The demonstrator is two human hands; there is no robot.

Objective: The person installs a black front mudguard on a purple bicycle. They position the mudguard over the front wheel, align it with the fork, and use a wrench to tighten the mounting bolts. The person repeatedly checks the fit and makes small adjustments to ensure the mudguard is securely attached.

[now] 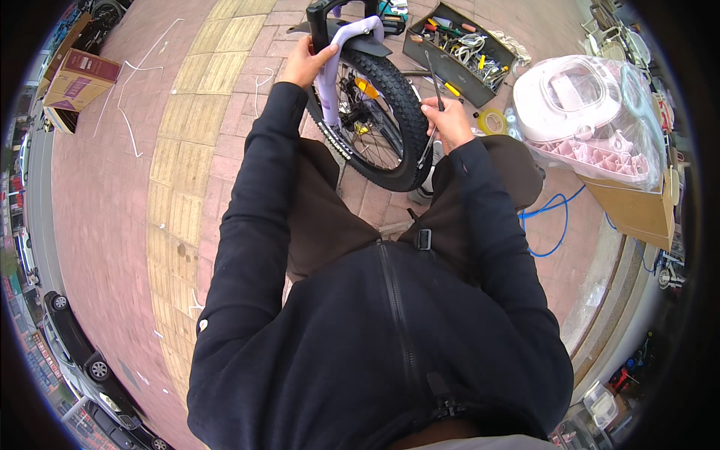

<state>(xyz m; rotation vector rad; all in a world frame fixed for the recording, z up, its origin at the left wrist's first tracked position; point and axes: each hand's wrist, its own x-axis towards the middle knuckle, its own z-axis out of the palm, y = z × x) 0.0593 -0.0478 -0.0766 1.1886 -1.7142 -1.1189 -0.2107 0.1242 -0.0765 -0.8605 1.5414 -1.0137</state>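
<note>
Between my knees stands a bicycle front wheel with a knobby black tyre, set in a lilac suspension fork. My left hand is closed round the upper part of the left fork leg, thumb toward the wheel. Beside the tyre's right side, my right hand is closed on a long thin metal tool, whose shaft sticks out above and below the fingers; its exact kind does not show. A black mudguard sits over the tyre. Spokes and an orange reflector show inside the wheel.
Ahead right is an open metal toolbox full of tools, with a yellow tape roll nearer me. Plastic-wrapped white and pink parts rest on a cardboard box. Blue cord lies right; another carton stands far left.
</note>
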